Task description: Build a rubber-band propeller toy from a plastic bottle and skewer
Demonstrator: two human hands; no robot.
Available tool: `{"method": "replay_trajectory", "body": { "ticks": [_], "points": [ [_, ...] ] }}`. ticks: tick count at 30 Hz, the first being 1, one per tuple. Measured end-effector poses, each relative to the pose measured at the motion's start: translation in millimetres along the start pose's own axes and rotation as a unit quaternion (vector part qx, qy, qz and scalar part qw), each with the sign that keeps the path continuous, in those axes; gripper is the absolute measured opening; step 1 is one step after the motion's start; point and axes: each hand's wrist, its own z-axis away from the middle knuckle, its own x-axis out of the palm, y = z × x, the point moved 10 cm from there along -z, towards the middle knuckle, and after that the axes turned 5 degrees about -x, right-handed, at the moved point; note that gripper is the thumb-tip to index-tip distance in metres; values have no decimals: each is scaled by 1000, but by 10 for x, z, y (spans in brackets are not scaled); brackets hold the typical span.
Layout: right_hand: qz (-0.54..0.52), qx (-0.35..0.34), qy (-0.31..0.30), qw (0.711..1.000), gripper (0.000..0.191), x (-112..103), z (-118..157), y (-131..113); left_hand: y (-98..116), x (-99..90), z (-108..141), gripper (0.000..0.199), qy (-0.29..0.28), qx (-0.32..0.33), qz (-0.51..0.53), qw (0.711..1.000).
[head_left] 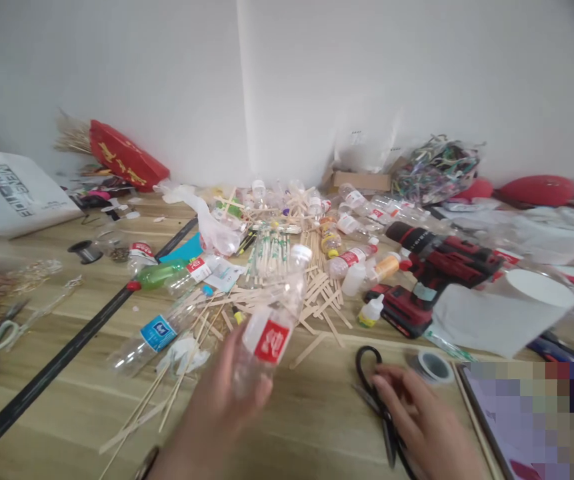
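A clear plastic bottle with a red and white label (271, 339) is held by my left hand (227, 393), tilted up over the table with its white cap pointing away. My right hand (417, 413) has its fingers on black-handled scissors (368, 363), whose blades point toward me on the wood. Wooden sticks (324, 297) lie scattered beyond the bottle. Just right of my right hand sits a roll of tape (433, 367).
A red and black power drill (431, 267) stands at the right, near a small glue bottle (371, 311). A black pole (61, 367) crosses the left side. At the left edge is another person's hand. A tablet (511, 420) lies front right.
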Motion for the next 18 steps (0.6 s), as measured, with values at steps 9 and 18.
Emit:
{"method": "replay_trajectory", "body": {
  "ticks": [9, 18],
  "points": [
    [-94, -36, -22, 995, 27, -174, -528, -794, -441, 476, 627, 81, -97, -29, -105, 989],
    [-61, -102, -19, 993, 19, 66, -57, -1192, -32, 618, 413, 72, -110, 60, -306, 944]
  ]
}}
